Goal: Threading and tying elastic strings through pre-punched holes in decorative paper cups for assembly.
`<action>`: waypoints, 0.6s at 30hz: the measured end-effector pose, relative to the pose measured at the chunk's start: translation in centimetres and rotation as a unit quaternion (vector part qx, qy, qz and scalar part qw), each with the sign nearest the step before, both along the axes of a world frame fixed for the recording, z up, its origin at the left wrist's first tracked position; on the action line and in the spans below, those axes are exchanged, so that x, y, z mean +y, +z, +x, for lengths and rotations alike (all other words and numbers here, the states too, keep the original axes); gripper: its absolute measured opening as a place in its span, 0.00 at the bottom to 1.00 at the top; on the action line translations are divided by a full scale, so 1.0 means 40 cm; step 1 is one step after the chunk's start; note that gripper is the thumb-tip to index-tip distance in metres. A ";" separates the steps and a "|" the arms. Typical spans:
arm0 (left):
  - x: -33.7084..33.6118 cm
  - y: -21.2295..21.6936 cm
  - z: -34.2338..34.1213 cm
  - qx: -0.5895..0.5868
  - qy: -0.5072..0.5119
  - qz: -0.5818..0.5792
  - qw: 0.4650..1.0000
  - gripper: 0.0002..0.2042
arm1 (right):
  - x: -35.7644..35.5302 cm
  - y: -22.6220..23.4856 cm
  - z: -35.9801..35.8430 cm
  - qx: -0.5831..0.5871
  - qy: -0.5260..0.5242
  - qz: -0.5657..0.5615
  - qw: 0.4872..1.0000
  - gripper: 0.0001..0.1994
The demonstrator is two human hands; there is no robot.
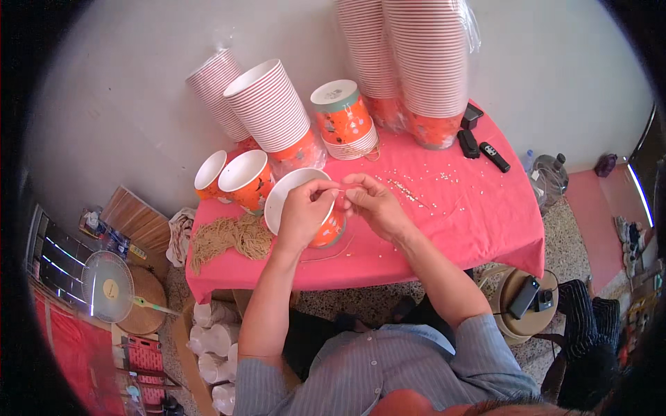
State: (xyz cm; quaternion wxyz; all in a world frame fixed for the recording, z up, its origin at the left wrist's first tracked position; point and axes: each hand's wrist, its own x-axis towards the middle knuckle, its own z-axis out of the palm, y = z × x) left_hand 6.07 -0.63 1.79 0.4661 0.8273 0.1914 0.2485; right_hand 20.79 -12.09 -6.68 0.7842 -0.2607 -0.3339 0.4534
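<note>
My left hand [303, 211] and my right hand [373, 204] meet fingertip to fingertip over the right rim of a wide white-and-orange paper cup [279, 201]. Both are closed in a pinch; whatever lies between the fingertips is too small to make out. A thin beige string [331, 258] trails over the cloth below the cup. Left of my left wrist lies a tangled bundle of beige strings [231, 239]. Small white bits [444, 177] are scattered on the pink tablecloth [485, 229] right of my hands, with a thin stick-like piece [409, 193] among them.
Two open orange cups [244, 172] stand at the left. Behind are a leaning cup stack [267, 104], upside-down cups [345, 121] and tall wrapped stacks [430, 62]. A black remote [494, 157] lies at the far right. A box of white cups [214, 340] stands on the floor; a stool [517, 298] holds devices.
</note>
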 end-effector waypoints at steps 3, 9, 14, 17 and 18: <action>-0.004 0.026 0.009 0.037 0.017 0.004 0.999 0.13 | 0.018 -0.024 -0.021 0.006 0.022 -0.019 1.000 0.14; -0.045 0.033 0.010 -0.031 0.123 0.151 0.980 0.07 | 0.024 -0.017 -0.043 -0.058 -0.006 -0.061 0.996 0.13; -0.018 0.012 -0.008 -0.018 0.070 0.265 0.961 0.09 | -0.058 0.028 -0.040 -0.145 -0.074 -0.122 0.979 0.12; -0.017 0.015 -0.006 0.010 0.014 0.263 0.965 0.09 | -0.089 0.079 -0.033 -0.180 -0.075 -0.134 0.972 0.11; -0.016 0.014 -0.006 0.001 0.003 0.259 0.966 0.10 | -0.092 0.096 -0.024 -0.204 -0.085 -0.139 0.965 0.09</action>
